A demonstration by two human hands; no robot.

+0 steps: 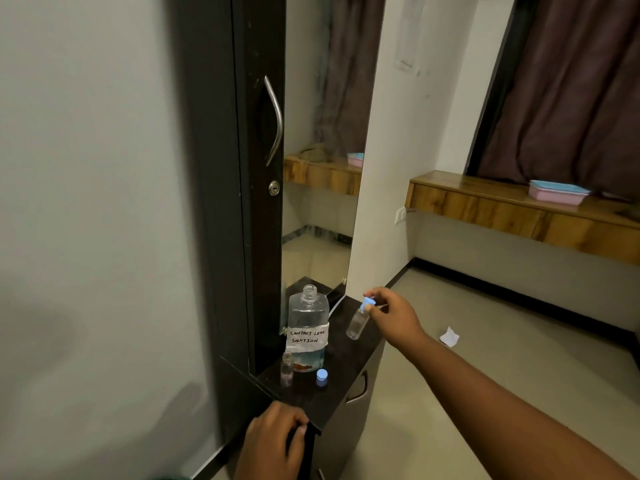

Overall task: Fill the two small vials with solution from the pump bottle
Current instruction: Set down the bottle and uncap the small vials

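- The capped vial (357,320) is held above the far right part of the dark countertop (341,372). Its long axis is tilted: the blue cap (367,302) points up and to the right, the base down and to the left. The base is near the counter surface; contact cannot be determined.
- The right hand (391,315) reaches in from the right. Its thumb and fingertips (370,309) are pinched closed on the cap end of this vial; the remaining fingers are curled.
- The capped vial is clear. Its fill level cannot be read.
- The open vial (286,369) stands upright on the counter, mouth up, just in front of the bottle's left corner. Its contents cannot be read.
- A loose blue cap (322,376) stands on the counter just right of the open vial, apart from it.
- The solution bottle (308,332) stands upright between the two vials, long axis vertical. Its threaded neck is open, with no pump fitted. Clear liquid fills a large part of the body. A white label reads "CONTACT LENS SOLUTION".
- The left hand (273,434) rests at the near corner of the countertop. Its fingers are curled over the edge, gripping the counter and holding no object.
- A mirror (322,168) stands behind the bottle, beside a dark cabinet door (256,202).
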